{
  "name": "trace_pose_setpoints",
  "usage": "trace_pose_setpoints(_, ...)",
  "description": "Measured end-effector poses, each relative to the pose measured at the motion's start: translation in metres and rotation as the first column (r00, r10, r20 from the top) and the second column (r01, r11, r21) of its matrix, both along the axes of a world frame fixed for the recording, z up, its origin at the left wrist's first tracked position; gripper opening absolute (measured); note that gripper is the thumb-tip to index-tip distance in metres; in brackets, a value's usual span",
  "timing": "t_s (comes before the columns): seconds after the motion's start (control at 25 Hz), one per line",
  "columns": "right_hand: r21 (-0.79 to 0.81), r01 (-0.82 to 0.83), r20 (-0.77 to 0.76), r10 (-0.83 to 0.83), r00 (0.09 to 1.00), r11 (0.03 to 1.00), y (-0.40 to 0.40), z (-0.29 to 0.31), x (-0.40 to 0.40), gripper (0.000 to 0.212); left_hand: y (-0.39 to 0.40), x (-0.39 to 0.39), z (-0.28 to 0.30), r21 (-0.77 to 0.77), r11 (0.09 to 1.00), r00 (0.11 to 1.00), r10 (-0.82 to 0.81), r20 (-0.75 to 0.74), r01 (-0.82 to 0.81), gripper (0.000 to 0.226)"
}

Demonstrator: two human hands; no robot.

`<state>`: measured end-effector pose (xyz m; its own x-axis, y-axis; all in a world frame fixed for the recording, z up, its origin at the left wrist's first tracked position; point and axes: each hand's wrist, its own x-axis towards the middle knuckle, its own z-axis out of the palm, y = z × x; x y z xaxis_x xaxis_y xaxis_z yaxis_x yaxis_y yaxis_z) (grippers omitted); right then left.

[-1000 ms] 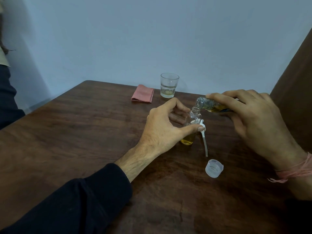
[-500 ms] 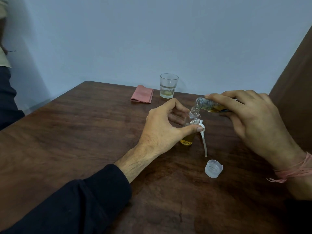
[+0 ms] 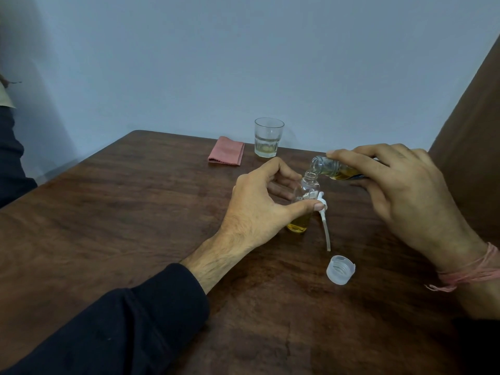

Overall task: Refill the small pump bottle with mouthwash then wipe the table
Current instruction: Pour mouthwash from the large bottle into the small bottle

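We hold the small clear pump bottle [image 3: 304,209] upright on the dark brown wooden worktop [image 3: 135,212], its long axis vertical and its open neck pointing up, a little yellow liquid at its base. Our left hand [image 3: 259,204] grips it, the fingers curled round the far side and the thumb across the near side. Our right hand [image 3: 400,190] grips the clear mouthwash bottle [image 3: 331,169], fingers wrapped over its body; it lies nearly horizontal, its mouth pointing left and slightly down, touching the small bottle's neck. The white pump head with its dip tube [image 3: 324,226] lies on the worktop just right of the small bottle, the tube pointing toward us. A translucent screw cap [image 3: 341,269] rests nearer. Far off lie a folded pink cloth [image 3: 226,154] and a clear glass tumbler [image 3: 268,137].
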<state>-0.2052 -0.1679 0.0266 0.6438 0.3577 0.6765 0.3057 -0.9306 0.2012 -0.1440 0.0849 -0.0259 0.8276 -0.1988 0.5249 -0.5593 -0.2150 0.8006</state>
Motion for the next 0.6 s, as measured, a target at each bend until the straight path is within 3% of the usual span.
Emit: trace_pose_setpoints(0.6, -0.012, 0.006, 0.009, -0.006, 1.000, 1.000, -0.0002, -0.0004, 0.0001, 0.068, 0.0008, -0.0012, 0.0017, 0.000, 1.000, 1.000, -0.001, -0.007, 0.001, 0.051)
